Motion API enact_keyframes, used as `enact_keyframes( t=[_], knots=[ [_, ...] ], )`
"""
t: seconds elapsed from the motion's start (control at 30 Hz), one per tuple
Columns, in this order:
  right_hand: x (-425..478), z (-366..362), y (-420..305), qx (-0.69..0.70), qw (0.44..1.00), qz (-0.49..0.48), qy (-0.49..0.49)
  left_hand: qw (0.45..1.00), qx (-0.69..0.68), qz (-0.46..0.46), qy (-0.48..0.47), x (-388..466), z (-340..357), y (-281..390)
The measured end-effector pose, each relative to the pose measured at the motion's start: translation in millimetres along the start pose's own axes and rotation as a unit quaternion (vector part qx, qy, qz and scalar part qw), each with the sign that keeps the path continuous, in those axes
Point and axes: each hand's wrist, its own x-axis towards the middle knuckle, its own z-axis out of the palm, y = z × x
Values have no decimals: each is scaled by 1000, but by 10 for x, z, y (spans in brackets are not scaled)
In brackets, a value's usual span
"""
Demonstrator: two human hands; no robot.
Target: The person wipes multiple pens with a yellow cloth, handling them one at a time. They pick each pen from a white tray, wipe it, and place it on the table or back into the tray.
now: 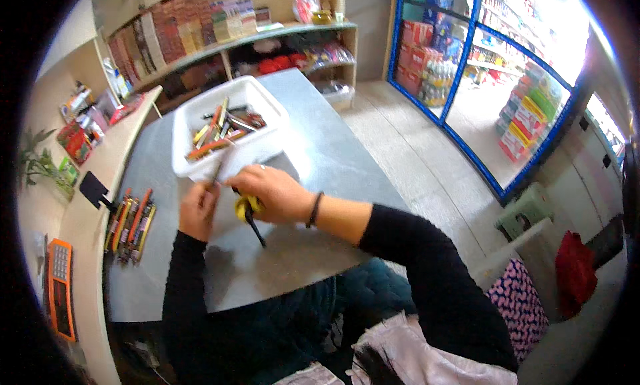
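My left hand [196, 212], over the grey tabletop, pinches a thin dark stick-like piece [218, 170] that points up towards a white plastic bin [272, 97]. Close beside it, my right hand [280, 195] is closed around a tool with a yellow-and-black handle [245, 206]; my fingers hide its working end, so its kind is unclear. Inside the bin lies a loose heap of slim sticks [220, 127] in orange, yellow, brown and black. Left of my left hand, several similar sticks [131, 227] lie side by side in a bundle on the table.
The grey table [350, 160] meets a raised wooden ledge [82, 220] on the left, holding an orange calculator [61, 290], a black panel [94, 190] and a plant [42, 167]. Behind stand stocked shelves [295, 32]. A blue-framed glass door [457, 85] and patterned cushion [517, 305] are at right.
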Motion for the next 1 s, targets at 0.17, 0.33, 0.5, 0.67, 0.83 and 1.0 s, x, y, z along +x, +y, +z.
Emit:
enact_keyframes(
  t=[0.17, 0.33, 0.5, 0.67, 0.83, 1.0],
  knots=[
    [1, 50, -20, -219, 969, -83, -80, 955, 220, 159, -116, -71, 68, 60],
    [-87, -52, 297, -101, 986, 58, -115, 939, 282, 163, -110, -50, -17, 265],
    [-130, -130, 430, -89, 975, 177, -100, 966, 166, 191, 47, -115, -336, 110],
    [-157, -144, 513, -112, 971, 184, -102, 928, 247, 234, 155, 185, -504, 287],
    [-146, -93, 516, -96, 973, 178, -111, 941, 308, 133, 32, 789, -474, 166],
    [-139, -124, 512, -97, 974, 166, -121, 899, 242, 245, 272, 754, -422, -498]
  ],
)
